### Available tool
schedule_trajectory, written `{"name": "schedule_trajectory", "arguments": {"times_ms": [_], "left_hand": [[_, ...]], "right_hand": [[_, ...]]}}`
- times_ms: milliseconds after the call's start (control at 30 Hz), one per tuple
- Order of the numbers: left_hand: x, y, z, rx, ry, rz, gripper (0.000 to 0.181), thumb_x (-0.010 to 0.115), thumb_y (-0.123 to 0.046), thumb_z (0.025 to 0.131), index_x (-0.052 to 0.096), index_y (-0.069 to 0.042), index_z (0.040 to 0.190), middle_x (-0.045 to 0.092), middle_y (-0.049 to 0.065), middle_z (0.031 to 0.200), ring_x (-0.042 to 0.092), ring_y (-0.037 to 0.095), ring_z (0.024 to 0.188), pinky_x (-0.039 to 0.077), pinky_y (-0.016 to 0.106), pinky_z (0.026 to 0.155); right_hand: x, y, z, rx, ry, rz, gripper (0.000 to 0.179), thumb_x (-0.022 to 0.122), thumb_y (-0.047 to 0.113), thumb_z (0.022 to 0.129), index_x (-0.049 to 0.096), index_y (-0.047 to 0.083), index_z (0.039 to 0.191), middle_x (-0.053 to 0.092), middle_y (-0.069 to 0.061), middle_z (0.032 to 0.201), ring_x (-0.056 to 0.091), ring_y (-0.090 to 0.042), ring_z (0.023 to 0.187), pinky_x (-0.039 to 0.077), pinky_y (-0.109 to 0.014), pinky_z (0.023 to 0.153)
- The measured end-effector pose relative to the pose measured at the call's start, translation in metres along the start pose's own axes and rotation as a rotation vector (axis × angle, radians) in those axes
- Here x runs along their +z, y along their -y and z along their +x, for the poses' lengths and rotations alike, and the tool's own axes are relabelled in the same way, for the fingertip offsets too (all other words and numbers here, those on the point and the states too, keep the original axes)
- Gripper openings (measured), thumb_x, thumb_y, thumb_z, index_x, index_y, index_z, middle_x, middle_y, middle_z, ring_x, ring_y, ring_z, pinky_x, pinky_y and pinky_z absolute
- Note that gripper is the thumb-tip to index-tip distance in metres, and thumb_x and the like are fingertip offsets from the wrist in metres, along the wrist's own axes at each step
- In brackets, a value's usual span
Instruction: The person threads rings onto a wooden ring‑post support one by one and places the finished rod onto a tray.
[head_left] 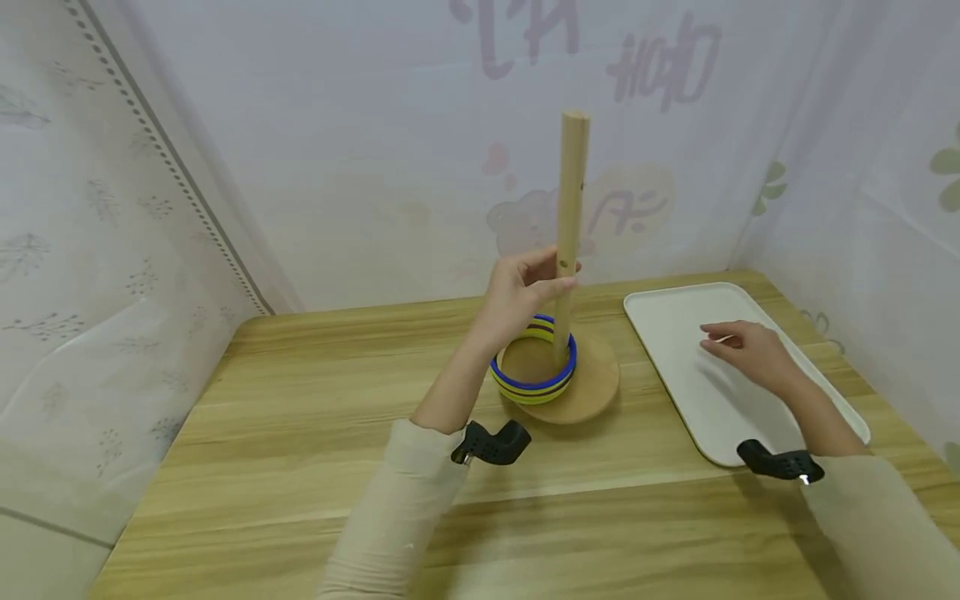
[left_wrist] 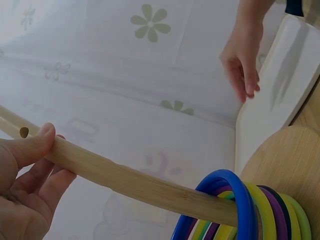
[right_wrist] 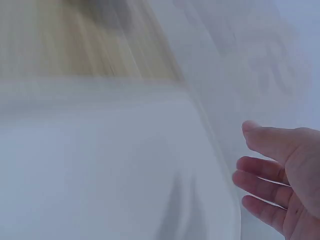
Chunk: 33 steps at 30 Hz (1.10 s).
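My left hand [head_left: 517,296] grips an upright wooden pole [head_left: 572,183] between thumb and fingers, partway up its length. At its foot is a round wooden base [head_left: 596,379]. Several stacked rings, with a blue ring [left_wrist: 245,205] uppermost and yellow, purple and green ones below, lie around the pole, which stands against their inner right side. My right hand [head_left: 750,354] hovers over the white tray [head_left: 675,333], fingers slightly bent with nothing between them. In the right wrist view its thumb and fingers [right_wrist: 265,185] stand apart.
A wood-grain table [head_left: 322,400] carries the base and the tray, which lies to the right. Patterned white curtains [head_left: 360,167] hang behind the table and at both sides. A black wrist camera [head_left: 491,442] is strapped at my left sleeve, another at the right.
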<state>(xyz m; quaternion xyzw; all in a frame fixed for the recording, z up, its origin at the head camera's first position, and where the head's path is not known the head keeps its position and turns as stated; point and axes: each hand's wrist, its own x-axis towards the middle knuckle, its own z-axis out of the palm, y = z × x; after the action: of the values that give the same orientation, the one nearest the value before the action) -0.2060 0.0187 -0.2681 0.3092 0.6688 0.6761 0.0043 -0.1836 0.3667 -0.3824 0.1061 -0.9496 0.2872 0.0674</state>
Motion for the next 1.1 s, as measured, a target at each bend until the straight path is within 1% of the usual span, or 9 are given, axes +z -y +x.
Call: {"name": "schedule_trajectory", "arguments": {"times_ms": [133, 267, 433, 567, 867, 900, 967, 1033, 1100], "left_hand": [[-0.003, -0.004, 0.0, 0.005, -0.006, -0.002, 0.036, 0.062, 0.005, 0.084, 0.057, 0.006, 0.119, 0.064, 0.02, 0.103, 0.063, 0.019, 0.096, 0.05, 0.028, 0.082], [-0.004, -0.009, -0.002, 0.015, -0.01, 0.001, 0.036, 0.062, 0.005, 0.084, 0.057, 0.006, 0.119, 0.065, 0.021, 0.103, 0.063, 0.019, 0.094, 0.05, 0.029, 0.082], [-0.007, -0.012, -0.002, 0.03, -0.008, -0.002, 0.035, 0.062, 0.005, 0.084, 0.058, 0.006, 0.119, 0.065, 0.02, 0.101, 0.063, 0.024, 0.093, 0.05, 0.03, 0.081], [-0.009, -0.013, -0.001, 0.047, -0.008, 0.006, 0.035, 0.062, 0.006, 0.083, 0.058, 0.007, 0.118, 0.065, 0.021, 0.101, 0.062, 0.029, 0.094, 0.051, 0.03, 0.08], [-0.012, -0.014, -0.003, 0.047, -0.017, 0.018, 0.035, 0.063, 0.006, 0.083, 0.058, 0.007, 0.118, 0.065, 0.02, 0.101, 0.064, 0.02, 0.091, 0.051, 0.03, 0.08], [-0.012, -0.014, -0.003, 0.045, -0.017, 0.018, 0.035, 0.063, 0.006, 0.083, 0.058, 0.007, 0.118, 0.065, 0.02, 0.101, 0.064, 0.02, 0.091, 0.051, 0.03, 0.08], [-0.013, -0.014, -0.004, 0.047, -0.019, 0.02, 0.035, 0.063, 0.006, 0.083, 0.058, 0.006, 0.118, 0.065, 0.02, 0.101, 0.063, 0.02, 0.092, 0.051, 0.03, 0.08], [-0.013, -0.014, -0.005, 0.05, -0.024, 0.017, 0.035, 0.063, 0.006, 0.083, 0.059, 0.007, 0.117, 0.065, 0.02, 0.101, 0.063, 0.021, 0.092, 0.051, 0.03, 0.08], [-0.014, -0.014, -0.006, 0.052, -0.03, 0.014, 0.034, 0.063, 0.006, 0.083, 0.059, 0.007, 0.116, 0.065, 0.02, 0.101, 0.063, 0.022, 0.093, 0.051, 0.03, 0.08]], "right_hand": [[-0.027, -0.038, -0.002, 0.107, 0.026, -0.047, 0.044, 0.057, 0.022, 0.092, 0.052, -0.013, 0.119, 0.056, -0.034, 0.107, 0.051, -0.05, 0.096, 0.047, -0.044, 0.071], [-0.047, -0.065, -0.014, 0.204, 0.108, -0.069, 0.053, 0.054, 0.026, 0.093, 0.043, -0.016, 0.124, 0.047, -0.039, 0.115, 0.042, -0.054, 0.102, 0.038, -0.059, 0.078], [-0.056, -0.09, -0.027, 0.218, 0.214, -0.068, 0.056, 0.056, 0.018, 0.092, 0.035, -0.022, 0.125, 0.038, -0.046, 0.117, 0.042, -0.057, 0.101, 0.047, -0.052, 0.073], [-0.057, -0.103, -0.029, 0.227, 0.246, -0.038, 0.056, 0.059, 0.011, 0.089, 0.033, -0.023, 0.124, 0.034, -0.048, 0.118, 0.042, -0.058, 0.101, 0.052, -0.039, 0.066], [-0.061, -0.112, -0.032, 0.235, 0.237, -0.028, 0.051, 0.059, -0.003, 0.081, 0.038, -0.021, 0.123, 0.036, -0.048, 0.113, 0.047, -0.055, 0.094, 0.051, -0.035, 0.062], [-0.061, -0.112, -0.033, 0.229, 0.232, -0.019, 0.051, 0.058, -0.004, 0.08, 0.037, -0.022, 0.122, 0.035, -0.048, 0.113, 0.049, -0.053, 0.092, 0.051, -0.035, 0.062], [-0.062, -0.113, -0.034, 0.228, 0.213, -0.001, 0.05, 0.062, -0.003, 0.08, 0.042, -0.02, 0.122, 0.037, -0.047, 0.113, 0.057, -0.036, 0.085, 0.051, -0.031, 0.06], [-0.063, -0.113, -0.034, 0.243, 0.209, 0.026, 0.047, 0.067, 0.002, 0.078, 0.053, -0.01, 0.122, 0.044, -0.043, 0.109, 0.058, -0.016, 0.077, 0.05, -0.027, 0.059], [-0.063, -0.113, -0.034, 0.286, 0.225, 0.105, 0.042, 0.07, 0.005, 0.076, 0.061, 0.004, 0.118, 0.053, -0.038, 0.102, 0.055, -0.006, 0.073, 0.051, -0.027, 0.059]]}}
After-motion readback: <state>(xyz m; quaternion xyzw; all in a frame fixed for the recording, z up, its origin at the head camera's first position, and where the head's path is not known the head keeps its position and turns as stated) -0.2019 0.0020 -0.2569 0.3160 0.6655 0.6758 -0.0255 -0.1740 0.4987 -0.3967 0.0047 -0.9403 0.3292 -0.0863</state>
